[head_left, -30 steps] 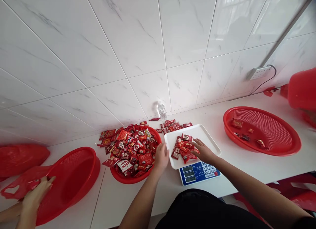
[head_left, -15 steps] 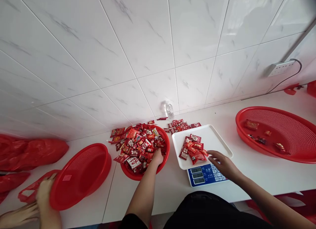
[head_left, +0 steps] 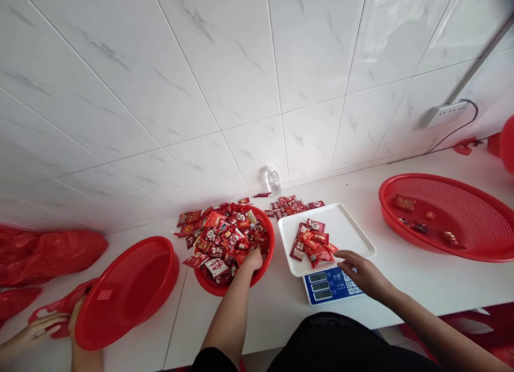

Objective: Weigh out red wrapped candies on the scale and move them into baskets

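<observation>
My left hand (head_left: 254, 259) reaches into a round red basket (head_left: 271, 244) heaped with small red snack packets (head_left: 225, 238). Its fingertips are sunk among the packets, so their grip is hidden. My right hand (head_left: 363, 270) hovers at the near edge of a white scale tray (head_left: 353, 230), fingers stretched and thumb apart, holding nothing visible. Close to its fingertips, several red packets (head_left: 313, 243) lie in a loose pile on the tray. Below the tray shows the blue panel of a digital scale (head_left: 333, 286).
Loose packets (head_left: 291, 205) and a clear plastic bottle (head_left: 274, 181) lie along the tiled wall. At right, a red basket (head_left: 445, 249) holds a few packets. At left, a co-worker's hands (head_left: 40, 329) are beside a red basket (head_left: 132, 291) and red plastic bags (head_left: 56, 254).
My left hand has shifted slightly within the packets. My right hand stays by the tray. The co-worker's hands have moved beside the left basket. The view has shifted a little.
</observation>
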`<state>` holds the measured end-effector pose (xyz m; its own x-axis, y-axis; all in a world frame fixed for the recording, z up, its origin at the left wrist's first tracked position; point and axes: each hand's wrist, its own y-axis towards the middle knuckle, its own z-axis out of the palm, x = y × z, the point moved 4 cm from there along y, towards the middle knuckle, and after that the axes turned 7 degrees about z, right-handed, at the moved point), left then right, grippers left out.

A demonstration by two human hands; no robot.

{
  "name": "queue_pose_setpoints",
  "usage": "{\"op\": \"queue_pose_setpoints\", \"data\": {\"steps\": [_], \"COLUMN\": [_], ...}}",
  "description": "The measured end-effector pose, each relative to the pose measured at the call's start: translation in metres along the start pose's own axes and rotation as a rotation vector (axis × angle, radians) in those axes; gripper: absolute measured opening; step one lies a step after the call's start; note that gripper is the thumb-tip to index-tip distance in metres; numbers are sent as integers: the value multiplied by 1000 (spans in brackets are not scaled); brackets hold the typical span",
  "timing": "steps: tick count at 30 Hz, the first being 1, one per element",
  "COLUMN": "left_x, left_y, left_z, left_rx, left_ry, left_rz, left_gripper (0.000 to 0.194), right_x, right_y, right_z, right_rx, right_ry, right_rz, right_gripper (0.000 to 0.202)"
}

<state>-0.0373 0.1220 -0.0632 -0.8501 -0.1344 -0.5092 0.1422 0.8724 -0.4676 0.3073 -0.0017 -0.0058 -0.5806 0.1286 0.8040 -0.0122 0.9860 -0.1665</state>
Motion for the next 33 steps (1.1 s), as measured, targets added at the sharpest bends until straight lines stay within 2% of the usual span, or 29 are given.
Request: {"op": "queue_pose_setpoints", "data": {"steps": [6, 13, 17, 25, 27, 29, 30, 33], "left_x": [-7, -3, -5, -20, -35, -61, -78, -128], "left_y": [-8, -20, -26, -6, -6, -9, -11, -17], "left_z": [-2, -10, -12, -35, -38, -30, -21, 18], "left_rx": [153, 194, 111, -334, -456, -512, -490, -310], "left_ry": [-167, -265, -285, -250, -224, -225, -238, -260], "left_rz": [18, -13, 11, 83, 163, 318, 409, 609], "left_gripper": [15, 4, 10, 16, 15, 15, 15, 18], "right_x": [-1, 0, 3, -12, -15, -15, -15, -14], "right_y": [1, 2, 5, 23, 29, 34, 37, 46], "right_z": [1, 6, 9, 18, 22, 25, 26, 26], "right_rx": [25, 68, 81, 21, 9, 8, 11, 34], "right_ry": [-11, -27, -42, -247, -296, -318, -322, -330], "right_rz": [5, 17, 8, -12, -22, -32, -37, -53], "right_gripper": [36, 37, 37, 39, 41, 44, 45, 44]}}
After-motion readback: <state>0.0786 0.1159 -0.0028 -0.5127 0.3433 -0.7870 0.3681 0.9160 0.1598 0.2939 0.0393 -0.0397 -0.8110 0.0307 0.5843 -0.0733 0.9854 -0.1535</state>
